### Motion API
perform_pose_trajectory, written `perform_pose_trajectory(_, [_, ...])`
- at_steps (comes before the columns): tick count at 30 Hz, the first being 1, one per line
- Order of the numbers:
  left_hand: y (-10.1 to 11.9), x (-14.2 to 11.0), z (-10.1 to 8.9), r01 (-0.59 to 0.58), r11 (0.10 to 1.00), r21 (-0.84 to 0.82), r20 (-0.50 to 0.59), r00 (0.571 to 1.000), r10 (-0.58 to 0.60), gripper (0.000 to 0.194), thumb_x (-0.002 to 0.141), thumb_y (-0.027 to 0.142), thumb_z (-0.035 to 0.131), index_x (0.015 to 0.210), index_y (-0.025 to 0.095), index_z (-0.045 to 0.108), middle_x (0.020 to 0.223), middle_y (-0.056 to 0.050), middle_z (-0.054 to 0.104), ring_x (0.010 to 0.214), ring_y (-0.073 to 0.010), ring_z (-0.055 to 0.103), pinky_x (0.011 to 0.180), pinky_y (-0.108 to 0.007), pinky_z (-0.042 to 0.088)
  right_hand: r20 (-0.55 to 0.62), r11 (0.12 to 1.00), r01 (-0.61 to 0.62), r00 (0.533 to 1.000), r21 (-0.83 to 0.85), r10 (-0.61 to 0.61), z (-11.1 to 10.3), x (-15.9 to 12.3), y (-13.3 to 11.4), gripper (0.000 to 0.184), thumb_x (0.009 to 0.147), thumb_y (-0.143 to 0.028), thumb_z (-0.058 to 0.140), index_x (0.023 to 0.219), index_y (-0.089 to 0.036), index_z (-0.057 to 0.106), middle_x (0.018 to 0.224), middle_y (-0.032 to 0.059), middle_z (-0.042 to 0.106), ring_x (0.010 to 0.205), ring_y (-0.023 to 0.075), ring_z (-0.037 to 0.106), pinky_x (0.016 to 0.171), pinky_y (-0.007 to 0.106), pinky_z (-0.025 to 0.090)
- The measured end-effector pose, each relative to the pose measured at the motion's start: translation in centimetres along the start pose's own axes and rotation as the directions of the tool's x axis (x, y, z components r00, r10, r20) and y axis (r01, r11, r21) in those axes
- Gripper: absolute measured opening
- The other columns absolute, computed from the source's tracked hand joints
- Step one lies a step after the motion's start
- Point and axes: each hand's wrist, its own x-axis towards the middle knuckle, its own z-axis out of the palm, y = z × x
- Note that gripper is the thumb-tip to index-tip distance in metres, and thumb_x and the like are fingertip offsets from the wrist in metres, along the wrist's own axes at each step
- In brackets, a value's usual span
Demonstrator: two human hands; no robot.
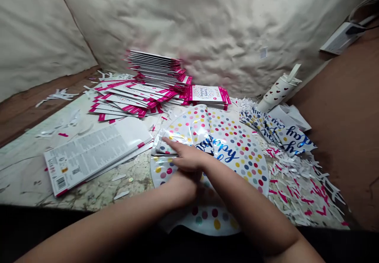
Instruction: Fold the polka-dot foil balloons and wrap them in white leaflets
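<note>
A flat round foil balloon (245, 164) with coloured dots and blue lettering lies on the table in front of me, its lower edge reaching the table's front. Its upper left part is folded over, forming a shiny flap (204, 123). My right hand (188, 156) reaches across to the left and rests on the folded part, index finger stretched out along it. Under it, my left hand (189, 186) lies over the balloon; its fingers are hidden behind the right hand and wrist.
Printed card sleeves (97, 152) lie at left. Behind stand a tall card stack (156, 69), fanned cards (127, 97) and a smaller stack (207, 93). Folded balloons (278, 129), a heart-patterned tumbler (276, 93) and paper shreds (296, 192) are at right.
</note>
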Motion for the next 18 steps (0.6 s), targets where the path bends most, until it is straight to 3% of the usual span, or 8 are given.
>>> perform_pose_trajectory(2, [-2.1,-1.9,-1.6,-0.052,0.999,0.011,0.026,0.998,0.052,0.025,0.078,0.018,0.051,0.097,0.027,0.066,0.095,-0.001,0.066,0.090,-0.0198,0.060,0.082,-0.031,0.045,-0.077,0.998,0.028,0.997,0.056,-0.024,-0.3,-0.7,1.5,0.077,0.074,-0.017,0.045,0.142,-0.026,0.012,0.139,0.0074,0.039,0.121,0.0258,0.044,0.096,0.044,0.037])
perform_pose_trajectory(4, [-5.0,-2.8,-3.2,-0.020,0.988,0.150,-0.082,0.996,0.033,0.031,0.076,0.010,0.047,0.100,0.019,0.064,0.100,-0.008,0.064,0.092,-0.0230,0.058,0.082,-0.036,0.044,-0.123,0.998,0.060,0.991,0.030,-0.056,0.2,-0.8,2.4,0.072,0.071,-0.014,0.046,0.139,-0.019,0.024,0.134,0.0091,0.046,0.117,0.0234,0.049,0.094,0.037,0.041])
perform_pose_trajectory(6, [-8.0,-3.0,-4.5,0.034,0.935,0.353,-0.202,0.979,0.040,0.029,0.075,0.007,0.045,0.097,0.012,0.063,0.101,-0.014,0.062,0.095,-0.0289,0.055,0.082,-0.044,0.042,-0.193,0.992,0.102,0.975,-0.069,-0.114,1.1,-0.5,2.6,0.064,0.070,-0.017,0.050,0.133,-0.017,0.036,0.134,0.0094,0.046,0.119,0.0221,0.046,0.096,0.034,0.039])
perform_pose_trajectory(9, [-10.4,-2.6,-6.1,-0.003,0.846,0.534,-0.207,0.969,0.134,0.020,0.078,0.009,0.042,0.073,0.013,0.062,0.078,-0.012,0.062,0.079,-0.0278,0.056,0.072,-0.043,0.042,-0.395,0.974,0.028,0.911,-0.225,-0.118,2.8,0.8,1.9,0.053,0.070,-0.030,0.057,0.120,-0.014,0.048,0.128,0.0133,0.048,0.116,0.0247,0.046,0.096,0.036,0.039])
perform_pose_trajectory(13, [-8.3,-2.8,-6.8,0.006,0.846,0.533,-0.320,0.927,0.195,0.023,0.081,0.011,0.041,0.066,0.016,0.057,0.069,-0.008,0.057,0.068,-0.0231,0.053,0.063,-0.037,0.041,-0.578,0.957,-0.126,0.814,-0.262,-0.051,4.2,2.9,1.1,0.024,0.072,-0.019,0.052,0.094,-0.012,0.061,0.097,0.0141,0.064,0.094,0.0247,0.056,0.081,0.035,0.046])
perform_pose_trajectory(16, [-6.3,-2.4,-5.3,-0.199,0.904,0.379,-0.203,0.935,0.291,0.024,0.085,0.019,0.042,0.069,0.017,0.060,0.073,-0.007,0.060,0.067,-0.0194,0.054,0.063,-0.032,0.042,-0.645,0.968,-0.134,0.763,-0.214,-0.037,3.2,3.0,2.0,0.021,0.072,-0.011,0.047,0.081,-0.017,0.065,0.081,0.0073,0.068,0.077,0.0195,0.061,0.070,0.028,0.047])
perform_pose_trajectory(18, [-6.3,-1.4,-3.9,-0.251,0.929,0.271,-0.127,0.948,0.293,0.026,0.085,0.034,0.046,0.091,0.016,0.064,0.098,-0.012,0.063,0.089,-0.0240,0.057,0.077,-0.035,0.044,-0.717,0.977,-0.141,0.697,-0.161,-0.017,0.7,1.5,3.3,0.025,0.074,-0.011,0.045,0.082,-0.019,0.066,0.074,0.0021,0.069,0.067,0.0153,0.061,0.062,0.023,0.047])
